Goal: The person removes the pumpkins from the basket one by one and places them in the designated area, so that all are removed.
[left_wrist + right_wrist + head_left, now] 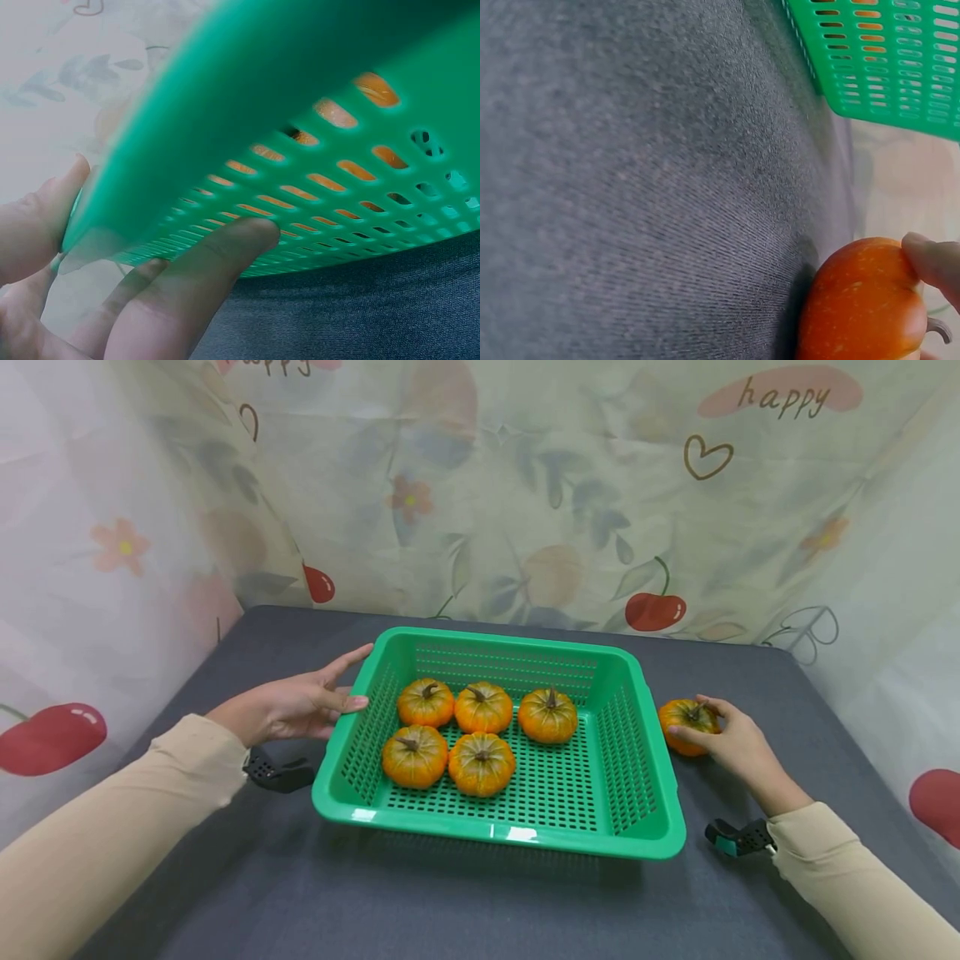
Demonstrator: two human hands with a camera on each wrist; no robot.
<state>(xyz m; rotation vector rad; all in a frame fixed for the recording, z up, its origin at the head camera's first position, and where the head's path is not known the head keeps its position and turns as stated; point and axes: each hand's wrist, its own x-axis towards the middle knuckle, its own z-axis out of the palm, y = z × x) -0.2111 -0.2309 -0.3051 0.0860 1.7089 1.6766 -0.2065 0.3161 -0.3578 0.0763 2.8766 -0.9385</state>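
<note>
A green plastic basket (pixel 491 839) with perforated walls holds several small orange pumpkins (pixel 482 764), grouped toward its left and middle. At its left side my left hand (pixel 296 702) grips the rim, thumb over the edge and fingers (pixel 217 259) against the outer wall. To the right of the basket, my right hand (pixel 738 743) pinches another small pumpkin (pixel 678 747) between thumb and fingers. That pumpkin (pixel 866 300) is close over the dark cloth in the right wrist view, its short curved stem pointing away from the cloth. Part of its top is hidden by the fingers.
A dark grey cloth (pixel 450 910) covers the table under the basket. Pale printed curtains (pixel 525 527) with flowers and cherries hang behind and at both sides. A black wrist strap device (pixel 738 837) sits under the right wrist, another (pixel 277 772) under the left.
</note>
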